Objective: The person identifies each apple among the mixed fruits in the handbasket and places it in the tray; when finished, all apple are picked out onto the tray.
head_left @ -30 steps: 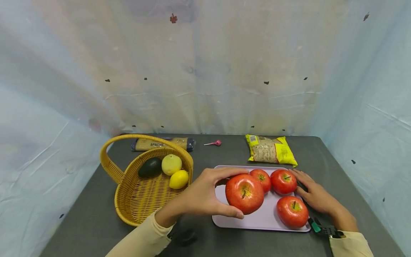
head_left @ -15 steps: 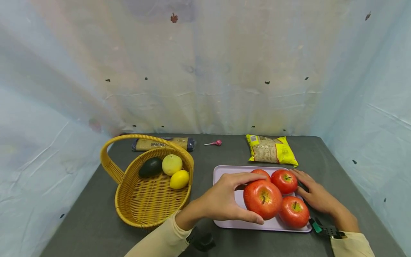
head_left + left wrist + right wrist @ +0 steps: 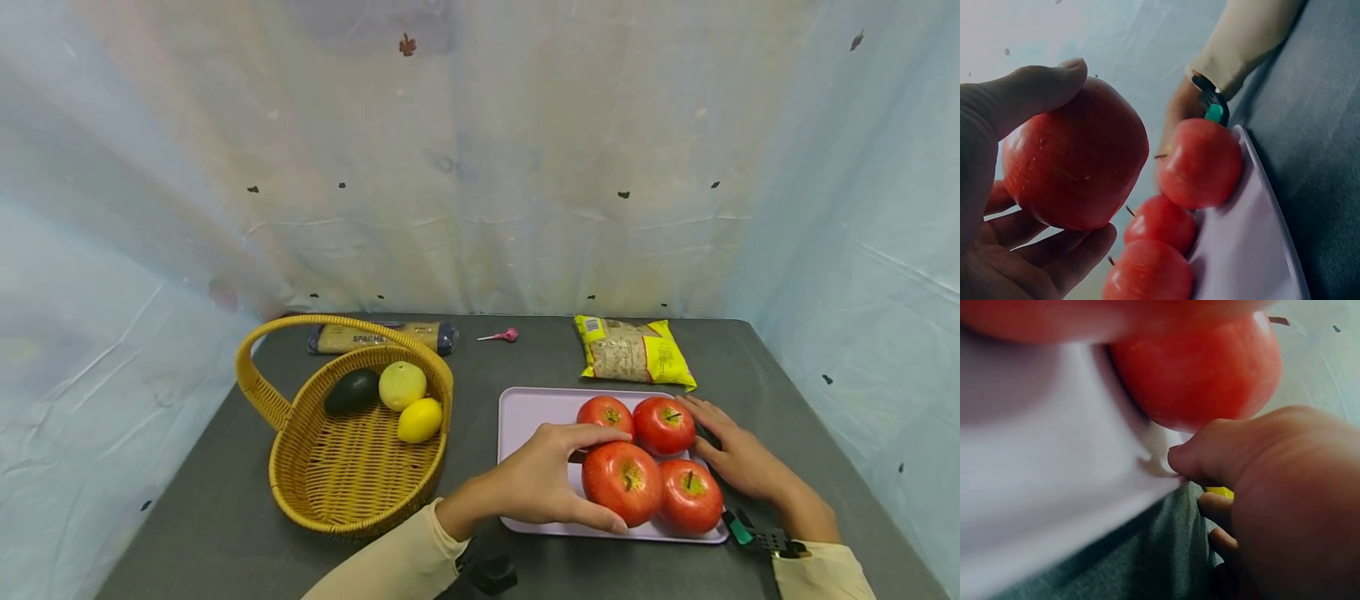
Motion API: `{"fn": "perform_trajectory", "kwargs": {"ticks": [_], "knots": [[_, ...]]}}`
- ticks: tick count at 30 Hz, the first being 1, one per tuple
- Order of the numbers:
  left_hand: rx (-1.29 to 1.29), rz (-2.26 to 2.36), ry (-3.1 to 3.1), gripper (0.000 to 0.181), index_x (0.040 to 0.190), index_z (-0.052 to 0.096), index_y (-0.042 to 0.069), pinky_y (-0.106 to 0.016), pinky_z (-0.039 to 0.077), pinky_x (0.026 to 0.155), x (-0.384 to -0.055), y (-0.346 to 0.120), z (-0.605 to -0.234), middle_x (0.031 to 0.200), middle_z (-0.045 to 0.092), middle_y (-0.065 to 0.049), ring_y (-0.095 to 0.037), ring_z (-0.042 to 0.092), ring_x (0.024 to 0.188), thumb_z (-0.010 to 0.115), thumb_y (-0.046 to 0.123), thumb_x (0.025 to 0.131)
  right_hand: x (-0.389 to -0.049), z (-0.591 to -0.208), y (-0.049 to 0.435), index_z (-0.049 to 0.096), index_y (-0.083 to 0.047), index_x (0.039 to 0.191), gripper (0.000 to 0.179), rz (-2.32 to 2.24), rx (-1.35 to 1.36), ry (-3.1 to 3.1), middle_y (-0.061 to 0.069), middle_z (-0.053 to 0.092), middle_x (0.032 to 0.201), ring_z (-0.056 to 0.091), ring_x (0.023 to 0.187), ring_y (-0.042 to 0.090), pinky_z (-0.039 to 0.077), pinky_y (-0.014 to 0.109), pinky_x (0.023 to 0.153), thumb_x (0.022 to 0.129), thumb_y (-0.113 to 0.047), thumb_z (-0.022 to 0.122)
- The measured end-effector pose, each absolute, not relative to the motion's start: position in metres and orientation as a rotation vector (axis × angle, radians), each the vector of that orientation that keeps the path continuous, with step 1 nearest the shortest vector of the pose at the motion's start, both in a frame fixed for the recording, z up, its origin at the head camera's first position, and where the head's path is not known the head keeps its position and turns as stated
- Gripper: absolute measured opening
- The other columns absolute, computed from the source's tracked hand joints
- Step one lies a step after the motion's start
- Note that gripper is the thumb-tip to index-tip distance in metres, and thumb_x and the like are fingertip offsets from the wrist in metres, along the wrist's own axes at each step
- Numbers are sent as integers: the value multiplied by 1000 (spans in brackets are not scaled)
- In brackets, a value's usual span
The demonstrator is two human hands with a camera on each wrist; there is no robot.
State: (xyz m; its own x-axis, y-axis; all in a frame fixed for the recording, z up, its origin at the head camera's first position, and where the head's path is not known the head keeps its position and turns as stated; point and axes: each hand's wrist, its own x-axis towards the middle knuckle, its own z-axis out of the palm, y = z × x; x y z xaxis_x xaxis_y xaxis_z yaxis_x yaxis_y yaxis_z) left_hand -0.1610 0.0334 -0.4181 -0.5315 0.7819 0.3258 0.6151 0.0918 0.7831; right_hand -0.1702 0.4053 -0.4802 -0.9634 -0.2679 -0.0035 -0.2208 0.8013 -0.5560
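My left hand grips a large red apple, thumb on one side and fingers on the other, over the lilac tray. In the left wrist view, the held apple appears apart from the others. On the tray are a back-left apple, a back-right apple and a front-right apple. At the tray's right edge, my right hand holds the rim. The right wrist view has its thumb over the rim beside an apple, with fingers outside.
Left of the tray stands a yellow wicker basket with a tall handle, holding an avocado, a pale green round fruit and a lemon. Behind lie a spaghetti pack, a pink lollipop and a yellow food bag.
My left hand has carried the apple rightward and a little nearer over the tray, uncovering more of the back-left apple. My right hand has stayed at the tray's edge.
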Motion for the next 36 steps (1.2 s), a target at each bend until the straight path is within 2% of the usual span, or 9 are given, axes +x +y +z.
{"fn": "perform_trajectory", "kwargs": {"ticks": [14,20,36], "knots": [[1305,1369,2148,80,153,61,12,-15,56,102,-171,38,-440,141,70,5,7,66,121,98,29,84,-170,-479,405,42,-4,166,66,-890,-395,2907,37,37,167,31,150,67,29,92,108,107,-21,66],[1267,1311,2197,80,152,62,12,-11,53,101,-173,40,-449,140,71,6,7,65,120,98,32,84,-169,-481,405,42,-4,166,66,-881,-396,2913,37,38,166,32,150,67,31,92,108,107,-21,67],[1292,1163,2318,80,152,63,17,-14,50,105,-176,45,-465,138,72,10,7,62,119,98,39,83,-170,-483,405,41,-5,167,68,-863,-364,2907,36,38,167,32,150,67,31,92,107,107,-22,67]]}}
